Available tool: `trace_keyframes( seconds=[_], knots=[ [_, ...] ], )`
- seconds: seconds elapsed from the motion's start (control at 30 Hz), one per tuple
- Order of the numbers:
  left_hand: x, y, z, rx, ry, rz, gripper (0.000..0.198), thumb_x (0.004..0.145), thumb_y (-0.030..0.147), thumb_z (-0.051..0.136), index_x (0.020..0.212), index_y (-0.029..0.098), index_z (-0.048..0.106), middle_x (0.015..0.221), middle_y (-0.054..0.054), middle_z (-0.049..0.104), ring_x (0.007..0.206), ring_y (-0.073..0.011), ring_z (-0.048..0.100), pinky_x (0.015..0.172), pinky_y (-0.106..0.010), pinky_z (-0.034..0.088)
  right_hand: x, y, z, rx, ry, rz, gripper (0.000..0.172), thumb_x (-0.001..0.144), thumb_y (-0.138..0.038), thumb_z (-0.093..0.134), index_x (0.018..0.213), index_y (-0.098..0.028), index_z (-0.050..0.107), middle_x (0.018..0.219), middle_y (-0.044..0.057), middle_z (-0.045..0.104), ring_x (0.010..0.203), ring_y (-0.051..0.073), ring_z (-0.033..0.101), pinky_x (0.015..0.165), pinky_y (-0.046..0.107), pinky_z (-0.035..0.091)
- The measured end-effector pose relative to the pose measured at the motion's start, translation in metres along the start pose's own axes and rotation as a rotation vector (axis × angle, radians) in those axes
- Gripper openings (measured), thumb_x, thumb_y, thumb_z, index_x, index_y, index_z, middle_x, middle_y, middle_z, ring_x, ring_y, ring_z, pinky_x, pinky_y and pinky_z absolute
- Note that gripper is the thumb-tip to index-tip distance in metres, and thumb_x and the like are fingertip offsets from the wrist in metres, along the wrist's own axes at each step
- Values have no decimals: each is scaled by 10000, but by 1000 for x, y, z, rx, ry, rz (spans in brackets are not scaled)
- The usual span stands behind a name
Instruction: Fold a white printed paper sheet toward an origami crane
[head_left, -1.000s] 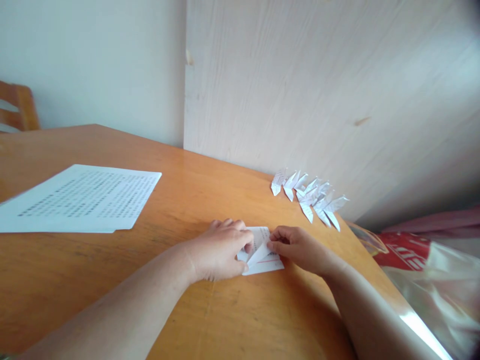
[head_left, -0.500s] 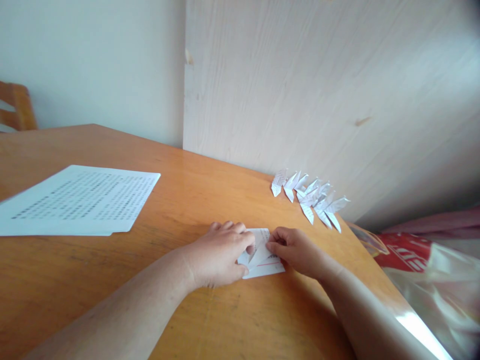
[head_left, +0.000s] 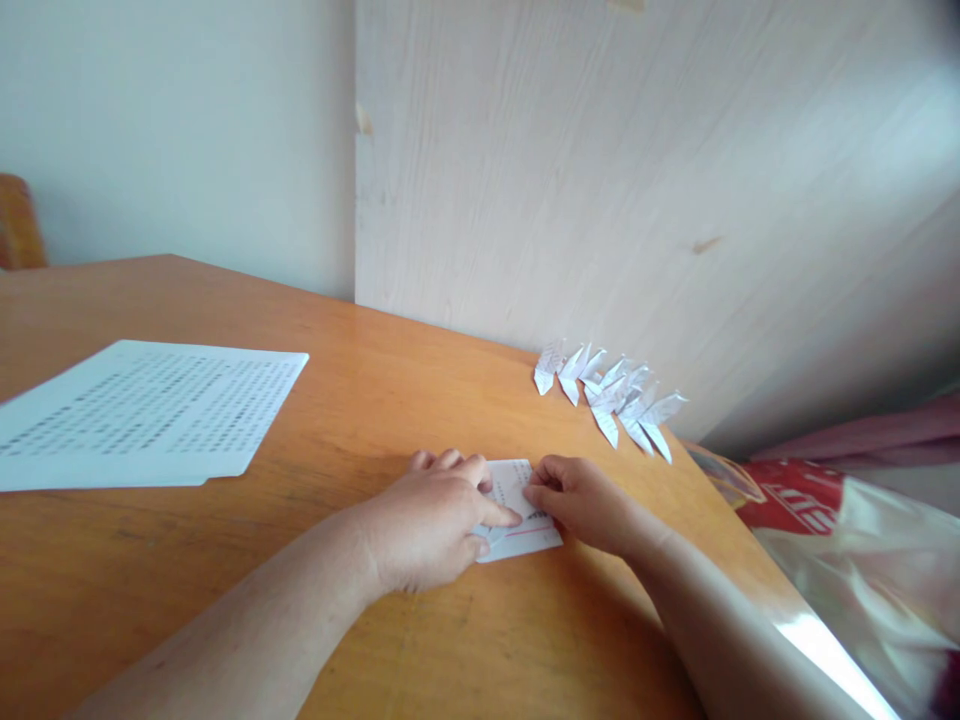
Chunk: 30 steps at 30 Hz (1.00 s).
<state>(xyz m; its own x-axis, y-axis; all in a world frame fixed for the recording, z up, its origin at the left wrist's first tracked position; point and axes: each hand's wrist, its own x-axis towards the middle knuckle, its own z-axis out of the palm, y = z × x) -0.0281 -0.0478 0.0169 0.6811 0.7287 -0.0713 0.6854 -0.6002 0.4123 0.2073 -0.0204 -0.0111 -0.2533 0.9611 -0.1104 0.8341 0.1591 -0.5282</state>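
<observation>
Paper (head_left: pixel 511 486), white, roughly rectangular and printed with dark characters and a thin red line, is located between the two hands, on the orange-brown wooden surface (head_left: pixel 450 650). Left hand (head_left: pixel 439 520) is found unclenched: its index finger is extended across the paper, its thumb is set at the near left edge, and the remaining fingers are bent. By the right hand (head_left: pixel 581 500), the right side of the paper is pinched between thumb and curled fingertips; whether one layer or the full thickness is gripped cannot be told.

A slanting fold is judged to be under pressing. The lower layer should be anchored by the left thumb so that twisting is avoided. Edges should be checked for alignment before weight is applied, and the crease should be run firmly in one direction by the index finger. The right pinch should be kept light, as wrinkling is considered likely.

Pointed white folded-paper pieces (head_left: pixel 607 398) are noted beyond the right hand; printed white sheets (head_left: pixel 172 400) are noted well left of the left hand.
</observation>
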Motion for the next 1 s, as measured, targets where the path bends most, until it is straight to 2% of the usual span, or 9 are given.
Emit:
trace_keyframes(
  seconds=[0.3, 0.47, 0.6, 0.73, 0.87, 1.0],
  knots=[
    [0, 1, 2, 14, 27, 9, 404, 842, 289, 584, 1182, 492, 658, 1198, -35, 568, 1128, -299, 457, 973, -521, 335, 0, -4, 0, -32, 9, 24, 122, 806, -287, 585, 752, -180, 609, 688, 20, 641, 615, 145, 552, 514, 240, 354],
    [1, 0, 4, 14, 46, 70, 381, 845, 259, 588, 1173, 436, 664, 1329, -15, 536, 1214, -296, 436, 1031, -524, 306, 2, -4, 0, -34, 11, 28, 112, 797, -282, 589, 750, -181, 602, 674, 15, 631, 605, 142, 548, 509, 237, 349],
    [2, -2, 5, -21, 29, 141, 315, 847, 193, 563, 1115, 339, 639, 1433, 11, 491, 1377, -285, 325, 1092, -516, 262, 4, -4, -2, -30, 2, 19, 102, 787, -276, 600, 749, -182, 591, 673, 9, 629, 602, 136, 543, 518, 231, 356],
    [4, -3, 4, -52, -30, 129, 286, 875, 153, 493, 1092, 310, 595, 1438, 16, 506, 1479, -279, 175, 1125, -545, 218, 5, -5, -4, -3, -22, 31, 98, 777, -271, 618, 759, -186, 572, 667, 2, 630, 594, 130, 543, 518, 224, 359],
    [5, -5, 2, -76, -92, 96, 292, 867, 139, 477, 1081, 308, 581, 1429, 9, 529, 1499, -261, 135, 1150, -562, 170, 5, -2, -4, 22, -17, 18, 101, 782, -282, 618, 780, -192, 572, 678, -2, 628, 594, 130, 547, 510, 222, 364],
    [7, -9, 3, -74, -95, 81, 318, 849, 169, 501, 1115, 323, 584, 1430, -3, 527, 1499, -258, 132, 1169, -575, 106, 5, 1, -2, 47, -19, 2, 92, 788, -276, 611, 791, -192, 573, 685, -2, 624, 593, 129, 548, 518, 225, 378]
  ],
)
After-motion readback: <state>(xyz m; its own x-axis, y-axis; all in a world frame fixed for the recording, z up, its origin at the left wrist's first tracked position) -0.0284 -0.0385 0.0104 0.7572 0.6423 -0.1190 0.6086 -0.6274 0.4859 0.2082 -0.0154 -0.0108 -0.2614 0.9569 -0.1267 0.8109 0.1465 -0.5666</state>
